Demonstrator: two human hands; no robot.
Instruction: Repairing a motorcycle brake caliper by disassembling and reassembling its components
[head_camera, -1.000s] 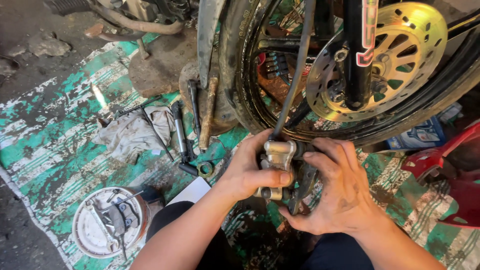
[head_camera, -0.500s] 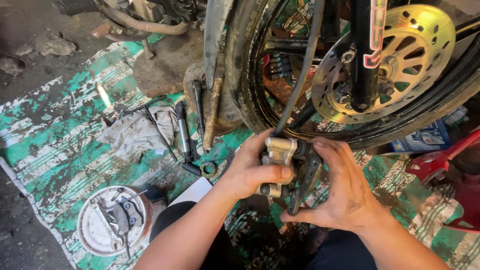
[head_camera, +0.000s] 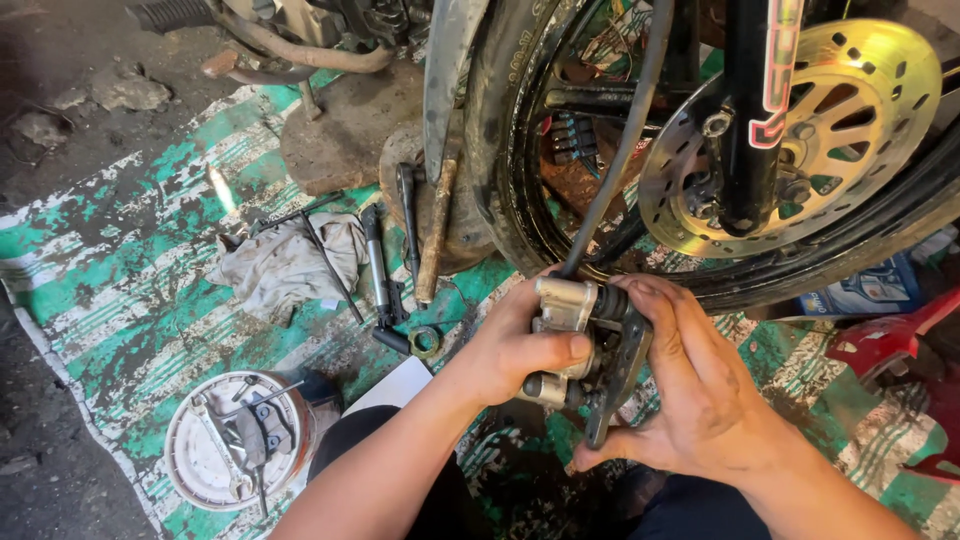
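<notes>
At about eight o'clock a round white tray (head_camera: 232, 440) of wrenches and small parts sits on the grimy green-and-white mat (head_camera: 120, 290); at ten o'clock lies a dirty rag (head_camera: 285, 265), with long sockets and a ring spanner (head_camera: 385, 280) just to its right. In the middle, the left hand (head_camera: 510, 350) is clenched round the body of a grey brake caliper (head_camera: 565, 335), thumb pressed across its face, while the right hand (head_camera: 700, 400) cups the dark mounting bracket from the other side, fingers curled over its top edge. A black hose (head_camera: 625, 150) runs from the caliper up toward twelve o'clock. The caliper is off the wheel, held low at six o'clock, well below the gold brake disc (head_camera: 830, 130) at two o'clock. By the look of it, the caliper and bracket are being worked together by hand. A next move would call for steady, square pressure without kinking the hose.
</notes>
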